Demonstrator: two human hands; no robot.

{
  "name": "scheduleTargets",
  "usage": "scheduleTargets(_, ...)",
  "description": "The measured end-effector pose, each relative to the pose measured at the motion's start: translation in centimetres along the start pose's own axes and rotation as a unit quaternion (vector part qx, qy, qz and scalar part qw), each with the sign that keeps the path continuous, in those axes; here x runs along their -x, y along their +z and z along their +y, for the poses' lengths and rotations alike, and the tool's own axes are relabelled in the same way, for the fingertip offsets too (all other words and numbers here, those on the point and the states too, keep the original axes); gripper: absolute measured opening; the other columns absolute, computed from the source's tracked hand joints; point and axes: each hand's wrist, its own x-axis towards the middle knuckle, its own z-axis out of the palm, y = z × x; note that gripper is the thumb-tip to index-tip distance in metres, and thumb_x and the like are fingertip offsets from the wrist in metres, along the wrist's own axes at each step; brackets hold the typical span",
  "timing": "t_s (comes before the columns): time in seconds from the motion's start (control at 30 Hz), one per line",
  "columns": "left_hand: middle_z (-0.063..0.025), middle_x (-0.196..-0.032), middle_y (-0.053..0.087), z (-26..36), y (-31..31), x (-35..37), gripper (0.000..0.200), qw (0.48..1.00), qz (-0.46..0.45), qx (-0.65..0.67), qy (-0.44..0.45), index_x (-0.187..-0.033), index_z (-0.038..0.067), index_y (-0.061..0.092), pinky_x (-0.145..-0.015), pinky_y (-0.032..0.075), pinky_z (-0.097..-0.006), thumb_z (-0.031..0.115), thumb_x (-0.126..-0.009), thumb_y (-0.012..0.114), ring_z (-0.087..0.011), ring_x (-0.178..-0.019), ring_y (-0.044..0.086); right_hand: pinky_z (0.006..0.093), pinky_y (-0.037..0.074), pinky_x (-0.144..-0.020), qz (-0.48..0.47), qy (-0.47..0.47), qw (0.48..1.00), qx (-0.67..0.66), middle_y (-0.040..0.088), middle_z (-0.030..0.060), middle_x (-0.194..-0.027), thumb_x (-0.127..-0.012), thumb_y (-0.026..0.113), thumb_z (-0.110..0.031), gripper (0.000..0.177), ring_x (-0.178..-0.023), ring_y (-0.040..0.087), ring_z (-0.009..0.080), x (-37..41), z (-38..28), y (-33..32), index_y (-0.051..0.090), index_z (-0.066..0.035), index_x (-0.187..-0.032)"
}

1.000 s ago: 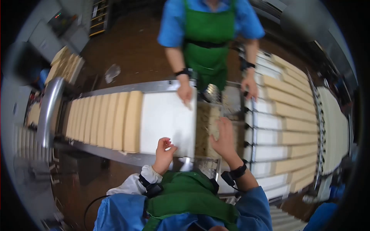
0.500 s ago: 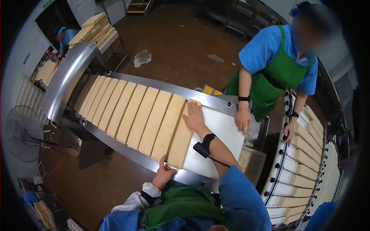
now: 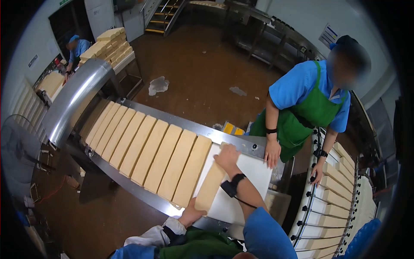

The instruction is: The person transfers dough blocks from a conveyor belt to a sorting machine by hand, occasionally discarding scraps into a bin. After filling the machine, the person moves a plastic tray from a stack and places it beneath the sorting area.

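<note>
A long pale block (image 3: 210,186) lies on the white belt (image 3: 251,172), a gap apart from the row of similar blocks (image 3: 166,155) to its left. My right hand (image 3: 227,157) is wrapped over the block's far end. At the near end, my left hand (image 3: 190,213) holds the block's lower corner between thumb and fingers. The other blocks lie side by side, slanted across the conveyor.
A person in a green apron (image 3: 307,112) stands at the right, one hand (image 3: 272,152) by the conveyor's far edge. A second conveyor (image 3: 302,216) carries more blocks. A curved metal hood (image 3: 82,97) covers the left end. Behind it are stacked blocks (image 3: 113,44) and another person (image 3: 77,46).
My hands have moved the end block right, opening a gap from the row. My right fingers, flat before, now curl over its far end. The camera view has shifted.
</note>
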Motion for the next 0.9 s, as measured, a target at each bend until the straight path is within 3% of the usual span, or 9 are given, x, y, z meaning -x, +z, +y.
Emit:
scheduleTargets(0.07,-0.0193,-0.108,0.065,1.7,0.1,0.3,0.086,0.993,0.005,-0.115,0.041,-0.140,0.013,0.035,-0.083,0.051,-0.0441,0.023,-0.066,0.078,-0.0378,-0.098,0.064,0.0538,0.035,-0.098,0.061,0.040,0.996,0.042,0.055,0.0162,-0.118,-0.071,0.070,-0.043,0.062,-0.117,0.050,0.0317,1.7,4.5,0.9,0.057,0.000,-0.113)
scheduleTargets(0.2,-0.0217,-0.104,0.066,4.4,0.8,-0.2,0.088,0.948,-0.020,-0.297,0.113,-0.138,0.019,0.039,-0.083,0.051,-0.0476,0.030,-0.060,0.080,-0.0420,-0.097,0.062,0.0475,0.040,-0.098,0.016,0.202,0.979,-0.016,0.054,0.0224,-0.121,-0.072,0.072,-0.045,0.071,-0.117,0.051,0.0351,7.9,14.1,-0.8,0.050,0.004,-0.118)
scheduleTargets(0.3,-0.0247,-0.101,0.065,4.8,1.3,-1.0,0.089,0.918,-0.016,-0.373,0.135,-0.135,0.018,0.042,-0.082,0.052,-0.0475,0.032,-0.057,0.082,-0.0429,-0.094,0.063,0.0436,0.043,-0.099,-0.060,0.302,0.922,-0.233,0.051,0.0265,-0.129,-0.066,0.080,-0.048,0.087,-0.125,0.047,0.0372,13.3,17.9,-1.9,0.043,0.003,-0.126)
scheduleTargets(0.37,-0.0219,-0.098,0.066,3.7,1.6,-2.1,0.088,0.911,-0.012,-0.383,0.155,-0.132,0.017,0.044,-0.081,0.052,-0.0500,0.028,-0.053,0.084,-0.0427,-0.093,0.063,0.0424,0.041,-0.101,0.010,0.084,0.941,-0.329,0.051,0.0252,-0.128,-0.058,0.086,-0.052,0.109,-0.124,0.047,0.0373,16.8,20.1,0.3,0.033,0.003,-0.136)
scheduleTargets(0.43,-0.0192,-0.097,0.066,4.5,2.1,-1.9,0.078,0.912,0.016,-0.382,0.147,-0.124,0.016,0.050,-0.079,0.052,-0.0493,0.028,-0.054,0.082,-0.0440,-0.091,0.063,0.0453,0.041,-0.101,-0.058,0.021,0.977,-0.205,0.053,0.0242,-0.127,-0.043,0.091,-0.052,0.124,-0.122,0.047,0.0404,19.2,19.1,-1.3,0.033,-0.004,-0.141)
scheduleTargets(0.47,-0.0200,-0.098,0.065,3.1,2.3,-2.7,0.075,0.871,0.074,-0.451,0.181,-0.121,0.016,0.052,-0.077,0.052,-0.0485,0.029,-0.054,0.081,-0.0431,-0.087,0.064,0.0473,0.043,-0.095,-0.043,-0.035,0.987,-0.148,0.054,0.0235,-0.124,-0.050,0.088,-0.044,0.102,-0.116,0.050,0.0408,20.8,19.2,-0.2,0.044,-0.014,-0.137)
scheduleTargets(0.6,-0.0188,-0.100,0.064,5.7,4.0,-2.6,0.063,0.875,0.034,-0.434,0.211,-0.114,0.012,0.053,-0.075,0.051,-0.0505,0.026,-0.059,0.081,-0.0434,-0.085,0.062,0.0484,0.045,-0.085,0.052,0.146,0.978,-0.142,0.055,0.0214,-0.102,-0.069,0.072,-0.024,0.057,-0.102,0.053,0.0400,23.9,18.3,0.1,0.056,-0.021,-0.124)
scheduleTargets(0.7,-0.0186,-0.101,0.062,8.1,9.6,-1.2,0.064,0.848,-0.005,-0.464,0.255,-0.115,0.011,0.052,-0.079,0.049,-0.0483,0.022,-0.059,0.081,-0.0414,-0.092,0.057,0.0492,0.044,-0.082,0.139,0.194,0.962,-0.130,0.054,0.0206,-0.102,-0.075,0.066,-0.021,0.048,-0.098,0.053,0.0385,28.9,22.2,-2.1,0.058,-0.024,-0.122)
scheduleTargets(0.9,-0.0169,-0.104,0.062,13.2,26.8,5.1,0.068,0.818,-0.187,-0.402,0.367,-0.122,0.011,0.048,-0.084,0.047,-0.0477,0.021,-0.062,0.078,-0.0415,-0.100,0.053,0.0459,0.047,-0.080,0.172,0.280,0.936,-0.127,0.057,0.0192,-0.098,-0.062,0.076,-0.018,0.056,-0.094,0.054,0.0391,42.6,38.5,-10.5,0.061,-0.024,-0.115)
